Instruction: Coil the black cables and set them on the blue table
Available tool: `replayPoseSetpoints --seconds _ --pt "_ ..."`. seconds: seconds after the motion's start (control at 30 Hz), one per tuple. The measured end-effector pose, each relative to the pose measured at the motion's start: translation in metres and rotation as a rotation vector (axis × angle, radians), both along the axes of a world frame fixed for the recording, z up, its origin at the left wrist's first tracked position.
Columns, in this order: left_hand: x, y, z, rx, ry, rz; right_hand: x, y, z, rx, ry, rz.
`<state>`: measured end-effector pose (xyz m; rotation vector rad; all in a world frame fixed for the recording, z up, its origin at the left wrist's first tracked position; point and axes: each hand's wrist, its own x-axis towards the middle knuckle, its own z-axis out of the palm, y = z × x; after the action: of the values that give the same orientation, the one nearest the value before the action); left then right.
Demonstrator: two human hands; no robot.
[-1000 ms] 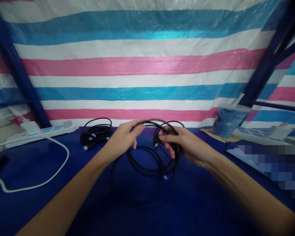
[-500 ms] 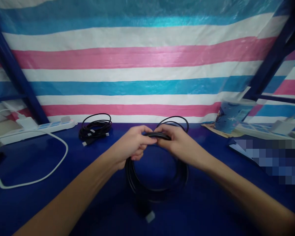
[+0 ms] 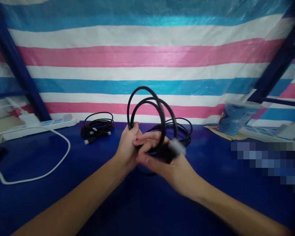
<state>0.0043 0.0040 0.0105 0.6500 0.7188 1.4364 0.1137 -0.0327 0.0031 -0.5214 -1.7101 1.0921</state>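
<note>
A black cable (image 3: 161, 113) is looped in several turns between my hands, its loops standing up above the blue table (image 3: 152, 203). My left hand (image 3: 129, 144) is closed around the left side of the coil. With bent fingers my right hand (image 3: 170, 164) grips the coil from the right, beside the other hand. A blurred connector with a pale tip (image 3: 178, 147) sticks out over the right hand. Part of the cable hangs below the hands, and the fingers hide where the turns meet.
A coiled black cable (image 3: 97, 126) lies at the back left, another coil (image 3: 186, 132) behind my right hand. Power strips stand left (image 3: 49, 124) and right (image 3: 258, 131). A white cord (image 3: 69, 147) curves across the left. A blue cup (image 3: 236, 118) stands back right, near a pixelated area.
The coil has been lifted and turned, so its loops now rise above my hands instead of hanging low. The connector has swung from near the table up to my right hand.
</note>
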Motion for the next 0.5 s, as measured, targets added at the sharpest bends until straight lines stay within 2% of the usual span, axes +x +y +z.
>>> replayPoseSetpoints --seconds 0.07,0.13,0.2,0.27,0.3,0.37,0.4,0.43,0.5 --pt "0.003 0.001 -0.005 0.068 0.07 -0.045 0.003 0.0 0.005 -0.081 0.102 -0.103" --pt "-0.001 0.007 -0.006 0.153 0.179 -0.023 0.01 0.001 0.013 -0.124 0.173 -0.124" --pt "-0.009 0.012 -0.004 0.273 0.351 0.094 0.019 0.002 0.022 -0.2 0.138 -0.04" --pt "-0.018 0.015 0.0 0.433 0.613 0.235 0.028 0.003 0.03 -0.346 -0.017 0.084" --pt "-0.021 0.014 0.002 0.521 0.759 0.261 0.032 0.003 0.033 -0.425 -0.1 0.132" --pt "-0.024 0.01 0.004 0.679 0.993 0.212 0.038 0.004 0.037 -0.553 -0.231 0.204" --pt "-0.023 0.009 0.004 0.722 1.044 0.152 0.039 0.004 0.038 -0.591 -0.27 0.214" --pt "-0.021 0.007 0.004 0.725 1.037 0.084 0.041 0.005 0.039 -0.602 -0.288 0.198" --pt "-0.016 0.007 0.001 0.56 0.863 -0.028 0.042 0.008 0.039 -0.552 -0.261 0.111"
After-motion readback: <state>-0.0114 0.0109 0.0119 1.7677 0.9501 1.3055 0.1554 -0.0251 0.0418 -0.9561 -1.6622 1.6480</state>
